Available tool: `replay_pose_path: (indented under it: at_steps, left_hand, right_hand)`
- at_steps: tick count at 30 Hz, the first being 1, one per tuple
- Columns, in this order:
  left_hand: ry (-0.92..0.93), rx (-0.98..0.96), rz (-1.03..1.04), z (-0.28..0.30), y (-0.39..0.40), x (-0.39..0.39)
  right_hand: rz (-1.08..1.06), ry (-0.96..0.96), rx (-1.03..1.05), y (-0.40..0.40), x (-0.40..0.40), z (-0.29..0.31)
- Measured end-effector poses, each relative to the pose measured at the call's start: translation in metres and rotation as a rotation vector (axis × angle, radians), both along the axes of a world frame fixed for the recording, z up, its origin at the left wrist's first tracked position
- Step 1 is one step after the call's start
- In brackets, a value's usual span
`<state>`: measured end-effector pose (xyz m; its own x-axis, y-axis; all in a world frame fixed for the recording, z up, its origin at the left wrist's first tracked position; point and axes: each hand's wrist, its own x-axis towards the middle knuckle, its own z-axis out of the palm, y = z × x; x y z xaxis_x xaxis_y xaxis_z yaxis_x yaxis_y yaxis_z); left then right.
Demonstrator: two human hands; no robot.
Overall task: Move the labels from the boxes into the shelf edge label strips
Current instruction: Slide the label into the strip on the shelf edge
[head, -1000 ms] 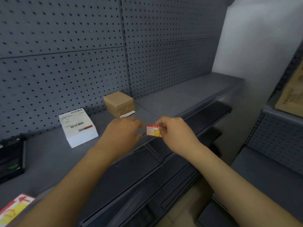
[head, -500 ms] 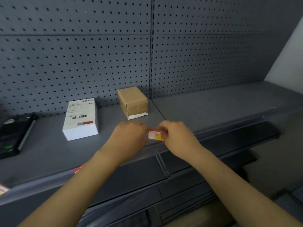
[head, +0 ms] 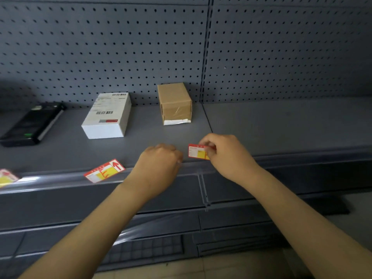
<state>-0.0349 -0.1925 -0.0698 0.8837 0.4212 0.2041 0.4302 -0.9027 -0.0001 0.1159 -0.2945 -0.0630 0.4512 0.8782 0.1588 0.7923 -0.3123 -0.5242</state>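
Your right hand (head: 227, 156) pinches a small red and yellow label (head: 198, 151) by its right end, thumb and curled fingers closed on it, holding it just above the front edge of the shelf (head: 281, 125). Your left hand (head: 159, 164) sits just beside it to the left, fingers curled down onto the clear label strip (head: 60, 183) along that front edge; whether it grips anything cannot be told. Farther left, a second label (head: 104, 170) sits tilted in the strip, and a third (head: 7, 177) shows at the left edge. Toward the back of the shelf stand a brown cardboard box (head: 174, 102) and, to its left, a white box (head: 108, 115). A black device (head: 32, 124) lies near the back left corner.
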Motion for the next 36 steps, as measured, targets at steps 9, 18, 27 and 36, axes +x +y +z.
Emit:
replay_pose_path:
  at_steps: [9, 18, 27, 36]
  left_hand:
    - [0.074, 0.124, 0.086, -0.013, -0.011, 0.003]
    - [0.175, 0.143, 0.135, -0.02, -0.014, 0.007]
    - [0.082, 0.082, 0.151, -0.024, -0.012, 0.005]
    - [0.067, 0.094, 0.12, -0.022, -0.014, 0.004]
  right_hand:
    - [0.107, -0.027, 0.031, 0.0, 0.012, -0.004]
    - [0.208, -0.123, 0.037, -0.006, 0.004, -0.007]
    - [0.193, -0.264, 0.032, -0.003, -0.006, -0.009]
    - [0.173, -0.23, 0.078, -0.001, -0.01, -0.011]
